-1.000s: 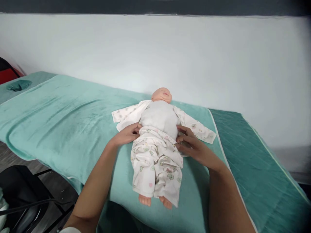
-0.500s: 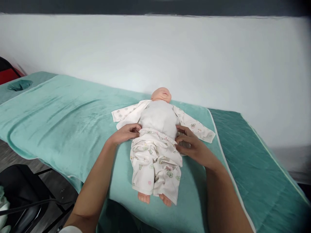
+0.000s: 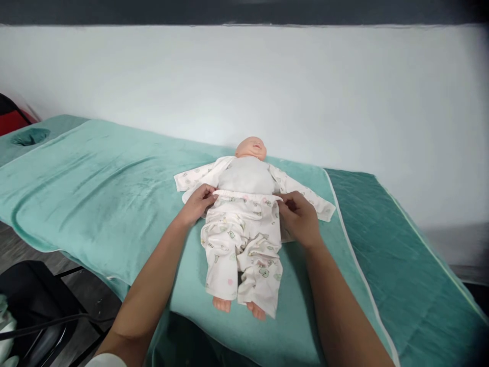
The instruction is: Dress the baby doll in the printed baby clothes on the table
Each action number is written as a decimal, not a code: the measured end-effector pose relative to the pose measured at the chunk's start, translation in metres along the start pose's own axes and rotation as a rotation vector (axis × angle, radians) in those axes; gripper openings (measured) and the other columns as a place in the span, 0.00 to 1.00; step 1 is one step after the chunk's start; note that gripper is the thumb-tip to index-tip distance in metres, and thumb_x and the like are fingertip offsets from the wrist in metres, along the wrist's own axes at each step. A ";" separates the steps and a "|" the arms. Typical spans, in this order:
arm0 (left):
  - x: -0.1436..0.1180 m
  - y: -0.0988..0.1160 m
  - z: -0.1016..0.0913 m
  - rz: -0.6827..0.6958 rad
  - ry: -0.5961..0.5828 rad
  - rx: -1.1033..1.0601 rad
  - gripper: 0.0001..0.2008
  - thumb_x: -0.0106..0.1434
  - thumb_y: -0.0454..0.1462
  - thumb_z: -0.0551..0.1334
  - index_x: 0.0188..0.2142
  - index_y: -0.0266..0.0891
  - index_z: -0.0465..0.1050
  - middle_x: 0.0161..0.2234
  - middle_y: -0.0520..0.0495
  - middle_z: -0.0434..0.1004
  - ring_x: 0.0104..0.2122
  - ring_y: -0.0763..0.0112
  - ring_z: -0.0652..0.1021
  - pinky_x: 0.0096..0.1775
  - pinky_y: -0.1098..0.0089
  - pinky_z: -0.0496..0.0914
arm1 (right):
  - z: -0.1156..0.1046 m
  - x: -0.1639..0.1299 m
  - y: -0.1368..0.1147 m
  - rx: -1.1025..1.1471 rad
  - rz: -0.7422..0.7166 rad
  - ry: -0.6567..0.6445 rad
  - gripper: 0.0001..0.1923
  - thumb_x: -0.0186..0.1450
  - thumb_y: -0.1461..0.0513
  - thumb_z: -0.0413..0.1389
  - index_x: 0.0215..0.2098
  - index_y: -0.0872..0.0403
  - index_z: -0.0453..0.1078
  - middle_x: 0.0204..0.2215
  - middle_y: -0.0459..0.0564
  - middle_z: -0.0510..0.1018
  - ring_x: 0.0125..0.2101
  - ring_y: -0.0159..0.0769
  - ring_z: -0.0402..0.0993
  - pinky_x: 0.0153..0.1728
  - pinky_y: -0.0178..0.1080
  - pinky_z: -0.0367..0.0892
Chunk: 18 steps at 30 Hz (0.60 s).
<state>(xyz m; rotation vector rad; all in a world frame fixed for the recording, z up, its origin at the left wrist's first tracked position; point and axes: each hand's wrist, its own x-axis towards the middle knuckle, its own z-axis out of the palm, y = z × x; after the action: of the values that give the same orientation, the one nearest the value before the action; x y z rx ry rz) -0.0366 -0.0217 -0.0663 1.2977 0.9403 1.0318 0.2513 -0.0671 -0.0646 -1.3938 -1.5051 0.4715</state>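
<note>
A baby doll (image 3: 246, 176) lies on its back, head toward the wall and bare feet toward me. It has on white printed pants (image 3: 244, 219). A white printed top (image 3: 301, 196) covers its arms and hangs apart at the front, leaving the pale torso bare. My left hand (image 3: 199, 204) pinches the pants' waistband at the left hip. At the other hip, my right hand (image 3: 300, 216) grips the waistband between thumb and fingers. The band is stretched straight across the doll's belly.
Under the doll is a light green cloth (image 3: 95, 178) over a bed with a darker green cover (image 3: 385, 229). A white wall (image 3: 244, 76) runs behind. A black chair (image 3: 34, 306) stands at lower left. The bed has a face hole (image 3: 31, 136) at far left.
Both hands have moved up the doll's body, drawing the waistband higher over the belly. My right hand, looser before, has closed on the band.
</note>
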 end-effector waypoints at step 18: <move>0.019 -0.005 0.007 -0.089 0.021 0.250 0.17 0.58 0.37 0.63 0.47 0.37 0.71 0.31 0.51 0.75 0.25 0.75 0.70 0.26 0.73 0.61 | -0.012 -0.002 0.005 0.012 0.162 -0.395 0.09 0.61 0.55 0.56 0.31 0.52 0.72 0.28 0.43 0.77 0.31 0.36 0.70 0.32 0.36 0.65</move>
<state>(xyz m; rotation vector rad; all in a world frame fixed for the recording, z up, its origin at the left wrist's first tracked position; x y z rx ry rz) -0.0244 -0.0056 -0.0708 1.4380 1.1612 0.8800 0.2632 -0.0713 -0.0642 -1.4783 -1.7008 0.8974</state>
